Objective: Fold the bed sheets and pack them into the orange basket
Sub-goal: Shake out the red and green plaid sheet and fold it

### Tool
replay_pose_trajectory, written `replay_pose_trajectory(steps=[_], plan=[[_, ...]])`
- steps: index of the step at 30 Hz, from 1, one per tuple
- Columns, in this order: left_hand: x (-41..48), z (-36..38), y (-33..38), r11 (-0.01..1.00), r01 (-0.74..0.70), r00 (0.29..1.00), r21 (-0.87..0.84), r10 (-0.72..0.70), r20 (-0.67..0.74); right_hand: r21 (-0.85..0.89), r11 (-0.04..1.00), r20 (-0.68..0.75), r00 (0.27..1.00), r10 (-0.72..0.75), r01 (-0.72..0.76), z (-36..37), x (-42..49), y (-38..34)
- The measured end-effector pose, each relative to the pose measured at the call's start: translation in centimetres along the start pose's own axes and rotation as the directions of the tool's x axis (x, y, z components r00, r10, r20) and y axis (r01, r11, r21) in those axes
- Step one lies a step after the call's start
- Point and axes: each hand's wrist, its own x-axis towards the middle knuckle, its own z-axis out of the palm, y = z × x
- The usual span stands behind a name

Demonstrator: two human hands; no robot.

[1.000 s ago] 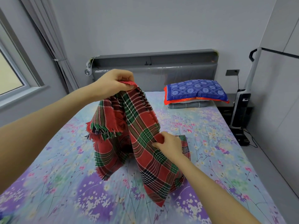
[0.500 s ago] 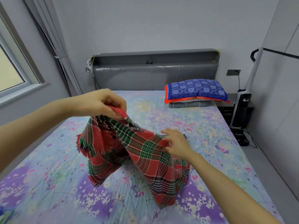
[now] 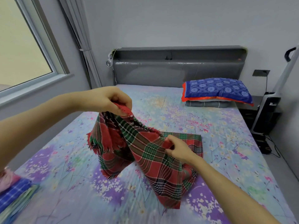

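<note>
One bed (image 3: 226, 143) is recorded. On it, one plaid sheet (image 3: 153, 159) is counted. Two hands are counted above the bed: one left hand (image 3: 106, 101) and one right hand (image 3: 178, 147). At the bed's head end, one blue pillow (image 3: 216, 89) and one grey folded piece (image 3: 207, 104) beneath it are noted. One window (image 3: 24, 46) and one curtain (image 3: 77, 38) are logged left of the bed. One upright appliance (image 3: 267, 113) and one wall socket (image 3: 261, 73) are logged right of it. One blurred cloth pile (image 3: 14, 191) is noted at the bed's near left corner; its pieces cannot be counted.

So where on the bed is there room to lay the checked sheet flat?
Bare bed lies between the headboard and the checked sheet, left of the pillows, and near you beside the folded pile. The middle is crowded by the sheet.
</note>
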Motion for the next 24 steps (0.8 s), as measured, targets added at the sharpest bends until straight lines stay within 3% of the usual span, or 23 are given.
replay_pose_trajectory(steps=[3, 7, 10, 13, 15, 17, 20, 22, 24], plan=[[-0.4, -0.7, -1.4, 1.000, 0.004, 0.993, -0.030, -0.008, -0.115, 0.090, 0.994, 0.047, 0.997, 0.066, -0.070, -1.2, -0.5, 0.5], [-0.6, -1.4, -2.8, 0.995, -0.049, 0.963, -0.081, 0.025, -0.268, -0.211, 0.977, 0.045, 0.999, -0.001, 0.010, -2.5, -1.3, 1.2], [-0.3, -1.8, -3.8, 0.991, -0.080, 0.927, -0.109, 0.034, -0.374, -0.050, 0.998, -0.052, 0.998, 0.024, -0.026, -3.3, -2.1, 1.9], [-0.1, -2.1, -4.0, 0.987, -0.097, 0.910, -0.124, 0.037, -0.413, 0.140, 0.988, -0.267, 0.958, 0.102, -0.066, -4.1, -3.1, 1.4], [-0.2, -2.3, -4.4, 0.988, -0.073, 0.909, -0.134, 0.011, -0.416, 0.111, 0.994, -0.438, 0.897, 0.057, -0.009, -5.0, -3.8, 0.5], [-0.3, -2.8, -5.2, 0.994, 0.011, 0.933, -0.110, -0.050, -0.355, 0.081, 0.996, -0.491, 0.871, 0.014, 0.030, -6.8, -4.8, -0.7], [0.2, -2.9, -7.2, 0.981, 0.190, 0.960, -0.043, -0.195, -0.201, 0.094, 0.995, -0.316, 0.949, 0.008, 0.023, -10.4, -6.5, -2.8], [1.1, -2.7, -8.9, 0.952, 0.257, 0.949, 0.166, -0.215, -0.232, -0.030, 0.995, -0.110, 0.990, 0.087, -0.091, -12.9, -7.2, -3.7], [2.2, -2.7, -10.4, 0.892, 0.276, 0.937, 0.358, -0.167, -0.308, -0.232, 0.959, -0.013, 0.986, 0.166, -0.165, -14.9, -7.3, -4.1]])
